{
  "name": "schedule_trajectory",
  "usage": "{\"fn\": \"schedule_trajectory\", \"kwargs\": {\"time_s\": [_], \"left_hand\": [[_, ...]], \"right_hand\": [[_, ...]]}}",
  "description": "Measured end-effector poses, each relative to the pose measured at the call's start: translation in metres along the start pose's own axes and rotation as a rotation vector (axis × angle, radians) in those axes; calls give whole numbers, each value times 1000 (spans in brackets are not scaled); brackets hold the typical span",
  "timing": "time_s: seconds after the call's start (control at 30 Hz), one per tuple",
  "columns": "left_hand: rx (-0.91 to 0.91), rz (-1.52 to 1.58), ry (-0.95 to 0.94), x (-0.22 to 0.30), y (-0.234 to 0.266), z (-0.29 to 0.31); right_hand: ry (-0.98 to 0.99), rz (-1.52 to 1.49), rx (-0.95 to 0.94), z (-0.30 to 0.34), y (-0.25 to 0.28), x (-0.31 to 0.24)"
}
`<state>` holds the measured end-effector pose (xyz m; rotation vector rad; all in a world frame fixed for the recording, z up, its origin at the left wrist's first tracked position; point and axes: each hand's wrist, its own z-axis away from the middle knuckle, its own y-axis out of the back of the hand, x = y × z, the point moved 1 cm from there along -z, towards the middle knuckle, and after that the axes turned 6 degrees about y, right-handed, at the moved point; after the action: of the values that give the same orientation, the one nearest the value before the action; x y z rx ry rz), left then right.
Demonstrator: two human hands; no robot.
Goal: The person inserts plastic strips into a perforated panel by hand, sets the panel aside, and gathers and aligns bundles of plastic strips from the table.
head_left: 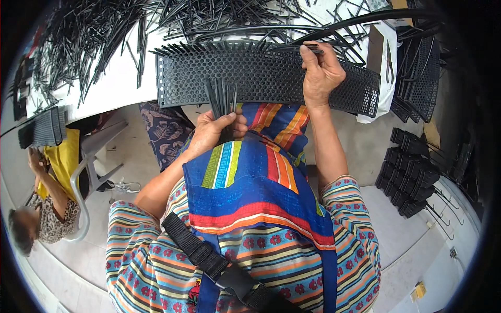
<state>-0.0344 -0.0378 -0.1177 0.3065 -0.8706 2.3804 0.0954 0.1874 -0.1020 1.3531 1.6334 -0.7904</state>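
Note:
A long black perforated panel [235,78] lies along the front edge of the white table, its near side overhanging toward my lap. A row of thin black strips [209,48] stands along its far edge, from the left end toward the middle. My left hand [216,127] is closed round a bundle of black strips [222,95] that fans upward in front of the panel. Over the panel's right part, my right hand [321,73] pinches a short black strip [313,48] at the far edge. Its fingertips partly hide that piece.
Heaps of loose black strips [99,41] cover the far table [120,83]. A curved black bar [365,20] crosses the back right. More black perforated panels [417,78] hang at the right, above stacked black bundles [409,177]. A person in yellow [62,167] sits at the left beside a grey chair [86,177].

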Motion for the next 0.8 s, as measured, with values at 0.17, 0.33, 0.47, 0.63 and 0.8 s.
{"fn": "schedule_trajectory", "kwargs": {"time_s": [0.17, 0.33, 0.47, 0.63, 0.8], "left_hand": [[45, -43, 27, -3, 9, -2], [39, -120, -47, 1, 5, -3], [23, -49, 28, -2, 9, -11], [47, -44, 0, -2, 1, -4], [30, 43, 31, -6, 9, -8]], "right_hand": [[-36, -19, -15, -1, -5, -3], [29, 82, -81, -5, -9, -1], [218, 267, -211, -10, -21, -8], [162, 394, -329, -11, -24, 9], [125, 339, -244, -9, -34, -3]]}}
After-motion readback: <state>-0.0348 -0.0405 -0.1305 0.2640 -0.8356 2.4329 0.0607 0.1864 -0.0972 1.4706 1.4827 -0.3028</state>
